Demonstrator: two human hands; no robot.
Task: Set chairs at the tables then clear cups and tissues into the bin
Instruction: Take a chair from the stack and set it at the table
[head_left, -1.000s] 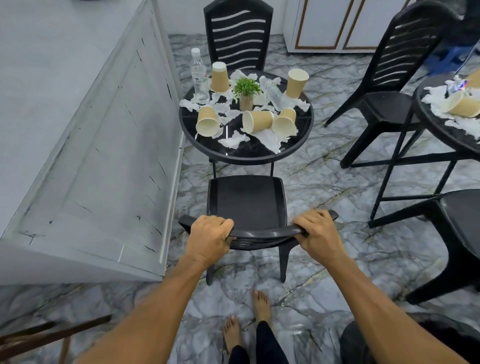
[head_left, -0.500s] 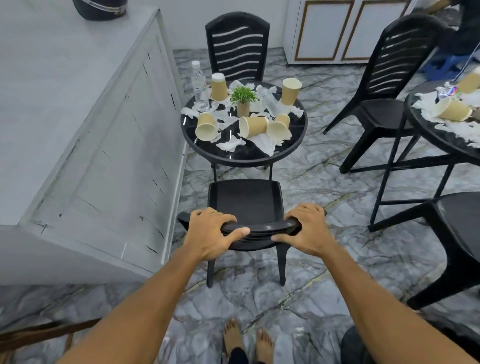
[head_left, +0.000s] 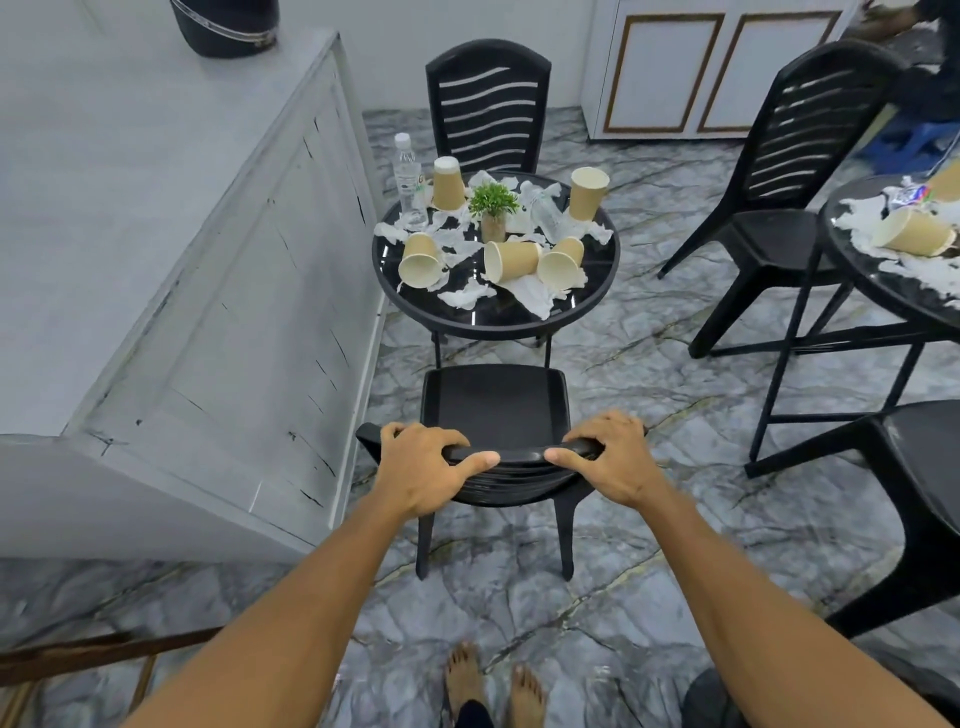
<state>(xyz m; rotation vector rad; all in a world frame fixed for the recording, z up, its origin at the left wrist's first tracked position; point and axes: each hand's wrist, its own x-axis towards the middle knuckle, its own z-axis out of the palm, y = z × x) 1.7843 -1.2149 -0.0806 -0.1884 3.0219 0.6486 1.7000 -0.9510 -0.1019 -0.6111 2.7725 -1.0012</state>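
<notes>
Three empty cups (head_left: 511, 261) lie tipped; left hand (head_left: 423, 470) and right hand (head_left: 610, 457) grip the chair (head_left: 493, 400).

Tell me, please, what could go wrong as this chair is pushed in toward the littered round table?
Pushed too far, the chair could bump the round table, and the tipped cups or the upright bottle might roll or fall off.
The white counter panel is close on the chair's left, so a skewed push might scrape it.
The bare feet stand just behind the chair's rear legs; dragging it back could catch toes.
</notes>
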